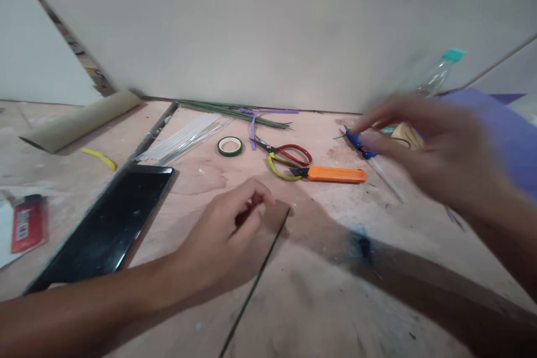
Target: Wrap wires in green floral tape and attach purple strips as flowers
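My left hand (235,224) rests low over the table, its thumb and forefinger curled into a pinch. Whatever sits between those fingertips, if anything, is too small to make out. A thin dark green wire (257,285) lies just right of this hand, slanting towards the near edge. My right hand (423,145) is smeared by motion, its fingers at a small blue glue gun (358,142) with a clear glue stick (388,182) at its rear. Whether they grip the gun cannot be told.
Mid-table lie scissors (296,154), an orange cutter (338,174) and green tape (230,146). Behind are green wires (235,112), a purple strip (254,131) and clear glue sticks (184,137). Leftward are a black phone (113,224), cardboard tube (84,120) and red packet (29,224). A bottle (438,75) stands back right.
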Motion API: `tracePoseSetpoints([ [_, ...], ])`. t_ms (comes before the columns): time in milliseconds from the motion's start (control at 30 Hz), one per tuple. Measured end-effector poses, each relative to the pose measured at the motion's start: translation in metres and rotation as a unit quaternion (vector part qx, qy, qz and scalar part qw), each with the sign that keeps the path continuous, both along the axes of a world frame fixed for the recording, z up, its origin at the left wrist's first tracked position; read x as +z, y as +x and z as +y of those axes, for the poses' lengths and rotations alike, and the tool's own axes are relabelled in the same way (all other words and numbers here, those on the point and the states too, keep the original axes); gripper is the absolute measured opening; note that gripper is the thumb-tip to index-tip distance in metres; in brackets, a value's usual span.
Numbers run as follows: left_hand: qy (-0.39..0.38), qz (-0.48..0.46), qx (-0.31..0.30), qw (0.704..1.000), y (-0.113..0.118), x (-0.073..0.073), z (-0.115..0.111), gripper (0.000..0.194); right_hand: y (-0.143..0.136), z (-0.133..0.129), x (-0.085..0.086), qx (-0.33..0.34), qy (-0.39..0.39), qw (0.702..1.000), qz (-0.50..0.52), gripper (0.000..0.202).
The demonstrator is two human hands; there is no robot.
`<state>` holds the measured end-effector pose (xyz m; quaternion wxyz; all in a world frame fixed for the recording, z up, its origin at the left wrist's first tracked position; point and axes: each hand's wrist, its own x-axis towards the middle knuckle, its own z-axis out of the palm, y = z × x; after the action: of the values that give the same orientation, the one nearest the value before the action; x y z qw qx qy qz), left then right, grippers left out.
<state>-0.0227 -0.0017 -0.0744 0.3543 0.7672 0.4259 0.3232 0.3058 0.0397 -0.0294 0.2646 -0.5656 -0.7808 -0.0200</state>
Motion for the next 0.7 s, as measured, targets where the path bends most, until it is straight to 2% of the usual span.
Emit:
tracePoseSetpoints([
  [67,0.067,-0.023,0.098,0.993,-0.003,0.011,0.004,0.011,-0.014,0.000,-0.013,0.045,-0.040,0.996,-0.071,0.023],
  [133,0.142,-0.058,0.194,0.969,-0.006,0.025,0.007,0.007,-0.020,0.003,-0.029,0.060,-0.073,0.990,-0.101,0.025],
  [233,0.163,-0.095,0.245,0.951,-0.009,0.040,0.014,0.010,-0.017,0.006,-0.050,0.070,-0.113,0.984,-0.120,0.022],
  [300,0.134,-0.122,0.229,0.957,-0.010,0.040,0.019,0.011,-0.015,0.004,-0.060,0.082,-0.103,0.986,-0.102,0.018],
  [400,-0.017,-0.120,0.131,0.984,-0.009,0.026,0.028,0.011,-0.017,0.000,-0.071,0.111,-0.031,0.993,-0.035,0.021],
  [500,-0.151,-0.131,0.046,0.979,-0.009,0.012,0.035,0.016,-0.022,-0.003,-0.078,0.144,0.027,0.989,0.009,0.030],
  [600,-0.191,-0.176,0.010,0.966,-0.013,0.007,0.041,0.024,-0.025,-0.003,-0.079,0.172,0.036,0.984,0.009,0.029],
  [700,-0.197,-0.208,-0.010,0.958,-0.019,0.011,0.046,0.031,-0.024,-0.003,-0.078,0.177,0.027,0.984,0.000,0.027],
])
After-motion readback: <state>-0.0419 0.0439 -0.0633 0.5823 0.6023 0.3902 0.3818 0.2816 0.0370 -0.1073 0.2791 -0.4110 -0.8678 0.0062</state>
